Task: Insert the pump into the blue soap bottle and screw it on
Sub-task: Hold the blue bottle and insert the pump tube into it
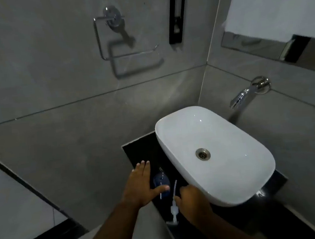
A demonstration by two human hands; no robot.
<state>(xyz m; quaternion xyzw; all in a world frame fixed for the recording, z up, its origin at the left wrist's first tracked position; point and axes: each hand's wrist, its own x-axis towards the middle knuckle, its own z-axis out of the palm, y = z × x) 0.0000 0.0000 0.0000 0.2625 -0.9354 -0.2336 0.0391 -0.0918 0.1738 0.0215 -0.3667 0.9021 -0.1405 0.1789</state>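
Hands: left hand (139,185) spread open, empty, thumb over the blue soap bottle (161,182); right hand (191,200) pinching the pump (173,210), probably lifted off the table (142,153). Clamp the bottle first, then drop the tube straight into the neck. Tight slot at lower centre: sink (254,192) rim right, table edge left.

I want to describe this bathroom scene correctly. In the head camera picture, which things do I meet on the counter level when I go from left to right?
Left hand → blue soap bottle → pump → right hand → white sink. The tap is on the wall, further right and higher.
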